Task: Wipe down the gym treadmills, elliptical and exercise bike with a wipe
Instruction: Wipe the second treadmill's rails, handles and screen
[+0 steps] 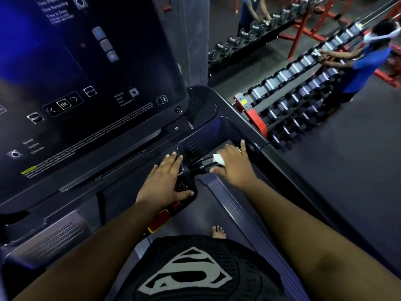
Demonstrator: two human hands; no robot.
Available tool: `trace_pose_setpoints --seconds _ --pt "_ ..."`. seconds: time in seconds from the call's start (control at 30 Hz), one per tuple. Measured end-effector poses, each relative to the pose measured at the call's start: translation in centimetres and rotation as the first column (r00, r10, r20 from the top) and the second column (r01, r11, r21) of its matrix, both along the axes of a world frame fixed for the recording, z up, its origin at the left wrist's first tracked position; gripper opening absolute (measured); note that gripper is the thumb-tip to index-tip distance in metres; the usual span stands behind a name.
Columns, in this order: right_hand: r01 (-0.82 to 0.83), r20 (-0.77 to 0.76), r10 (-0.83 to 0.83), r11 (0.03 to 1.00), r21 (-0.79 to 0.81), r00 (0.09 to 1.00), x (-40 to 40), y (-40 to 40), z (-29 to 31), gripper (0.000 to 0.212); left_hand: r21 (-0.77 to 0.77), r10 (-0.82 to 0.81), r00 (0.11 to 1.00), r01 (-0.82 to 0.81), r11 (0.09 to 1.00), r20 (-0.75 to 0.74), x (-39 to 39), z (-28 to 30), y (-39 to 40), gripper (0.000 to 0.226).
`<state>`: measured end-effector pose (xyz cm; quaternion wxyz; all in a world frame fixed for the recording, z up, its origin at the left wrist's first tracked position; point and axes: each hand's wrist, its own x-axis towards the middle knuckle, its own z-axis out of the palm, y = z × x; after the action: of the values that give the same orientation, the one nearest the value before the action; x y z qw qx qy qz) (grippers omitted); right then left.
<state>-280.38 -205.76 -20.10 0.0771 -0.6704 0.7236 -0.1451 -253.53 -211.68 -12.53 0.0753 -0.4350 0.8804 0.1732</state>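
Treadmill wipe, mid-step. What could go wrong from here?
1. The left hand rests flat on the control panel, thumb beside the red stop button; it might press a key by accident.
2. The right hand holds only a small wipe on the handle; it could slip out or miss spots.
3. A bare foot is on the belt.

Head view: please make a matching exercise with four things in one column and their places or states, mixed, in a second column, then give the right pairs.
Things:
1. left hand
2. right hand
3. wipe
4. dumbbell rack

Places or states:
A. stands on the floor right of the treadmill
B. lies flat and open on the console
C. white, under the hand on the handle
D. presses the wipe on the handle

Pairs: 1-B, 2-D, 3-C, 4-A
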Motion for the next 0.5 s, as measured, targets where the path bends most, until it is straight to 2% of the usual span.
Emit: trace_pose_setpoints --seconds 0.1,0.2,0.3,0.4,0.5 --pt "-0.053 -0.004 0.053 0.994 0.091 0.999 1.9 -2.7 1.8 0.096 0.011 -0.001 1.000 0.001 1.000 -0.009 0.0 0.0 0.0 0.119" --pt "-0.173 0.012 0.174 0.984 -0.042 0.985 4.8 -1.3 1.1 0.089 0.010 0.001 1.000 -0.001 1.000 -0.031 0.1 -0.1 -0.1 0.120" --pt "-0.213 -0.041 0.211 0.974 -0.080 0.977 4.8 2.0 -0.6 0.104 -0.002 0.002 1.000 -0.002 1.000 -0.022 0.1 -0.3 -0.1 0.121" --pt "-0.107 -0.059 0.104 0.993 -0.050 0.993 2.0 2.9 -1.6 0.109 -0.003 0.000 1.000 0.000 1.000 -0.011 0.1 -0.3 -0.1 0.121" --pt "0.002 -0.038 -0.002 1.000 0.016 0.999 -0.1 0.9 -0.7 0.102 -0.004 0.002 1.000 -0.002 1.000 -0.012 0.1 -0.3 -0.2 0.120"
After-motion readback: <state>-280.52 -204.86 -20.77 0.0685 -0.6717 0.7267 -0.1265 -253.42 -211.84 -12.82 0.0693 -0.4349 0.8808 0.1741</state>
